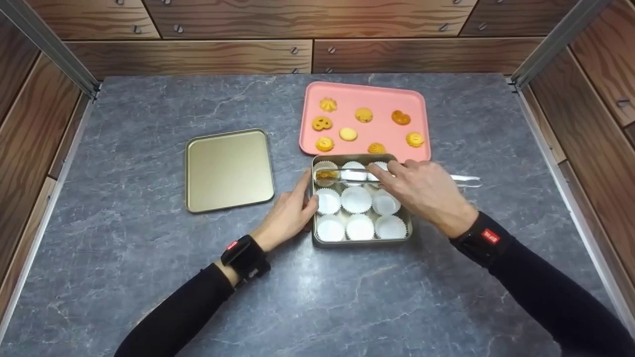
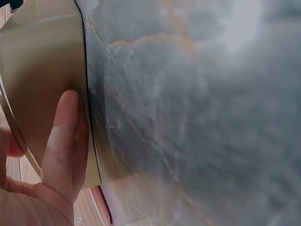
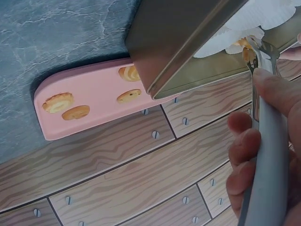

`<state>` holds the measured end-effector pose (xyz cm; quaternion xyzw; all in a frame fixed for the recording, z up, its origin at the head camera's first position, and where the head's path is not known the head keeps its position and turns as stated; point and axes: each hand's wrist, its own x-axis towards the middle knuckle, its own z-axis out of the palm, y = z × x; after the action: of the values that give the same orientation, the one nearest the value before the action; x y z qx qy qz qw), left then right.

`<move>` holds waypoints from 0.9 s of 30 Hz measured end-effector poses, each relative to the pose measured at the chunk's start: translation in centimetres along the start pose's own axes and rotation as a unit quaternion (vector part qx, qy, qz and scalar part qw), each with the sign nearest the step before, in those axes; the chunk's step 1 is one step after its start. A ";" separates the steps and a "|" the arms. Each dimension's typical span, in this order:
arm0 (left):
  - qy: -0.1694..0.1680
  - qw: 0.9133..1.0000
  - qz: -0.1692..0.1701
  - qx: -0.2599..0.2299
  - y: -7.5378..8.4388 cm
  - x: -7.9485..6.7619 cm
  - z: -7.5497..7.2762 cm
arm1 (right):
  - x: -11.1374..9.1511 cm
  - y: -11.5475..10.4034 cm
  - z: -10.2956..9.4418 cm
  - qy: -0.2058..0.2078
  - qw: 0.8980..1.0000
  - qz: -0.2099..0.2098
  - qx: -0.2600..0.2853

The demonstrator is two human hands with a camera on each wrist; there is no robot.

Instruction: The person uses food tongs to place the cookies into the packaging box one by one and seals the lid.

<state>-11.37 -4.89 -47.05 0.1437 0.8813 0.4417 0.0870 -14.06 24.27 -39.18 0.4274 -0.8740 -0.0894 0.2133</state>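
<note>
A square metal tin (image 1: pixel 362 242) holds rows of white paper cups (image 1: pixel 356 200). My left hand (image 1: pixel 291 210) touches the tin's left side. In the left wrist view, straight fingers (image 2: pixel 63 136) lie against the outer wall, with the thumb at the rim. My right hand (image 1: pixel 424 191) grips metal tongs (image 1: pixel 466 179) above the tin, thumb on top in the right wrist view. The tongs' tips are around a golden cookie (image 1: pixel 326 174) at the back-left cup. Whether the cookie rests on the paper I cannot tell.
Behind the tin lies a pink tray (image 1: pixel 382 96) with several cookies spread on it, including a pretzel-shaped cookie (image 1: pixel 322 123). The tin's front edge of the tray overlaps it in view. A gold lid (image 1: pixel 229 171) lies flat at left. Wood-patterned walls (image 1: pixel 198 58) border the table.
</note>
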 end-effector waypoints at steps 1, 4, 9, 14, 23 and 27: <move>0.000 1.000 0.001 0.000 0.0 0.0 0.0 | 0.0 0.0 0.1 -0.002 1.000 -0.002 -0.003; 0.002 1.000 0.002 0.002 0.0 0.0 0.1 | 0.0 -0.1 0.2 0.000 1.000 -0.005 -0.014; 0.007 1.000 0.000 0.011 0.0 0.0 0.1 | 0.0 -0.1 0.3 0.006 1.000 0.002 0.003; 0.005 1.000 -0.001 0.013 0.0 0.0 0.0 | -0.1 0.9 -0.5 -0.041 0.994 0.039 0.093; 0.003 1.000 0.006 0.009 -0.2 0.1 0.0 | -0.1 4.5 -1.4 -0.129 0.942 0.194 0.243; 0.001 1.000 -0.001 0.004 -0.2 -0.1 0.0 | 0.2 6.1 -0.7 -0.146 0.922 0.270 0.237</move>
<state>-11.31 -5.00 -47.19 0.1426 0.8831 0.4386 0.0856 -18.16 27.90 -36.41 0.1959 -0.9733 0.1196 -0.0079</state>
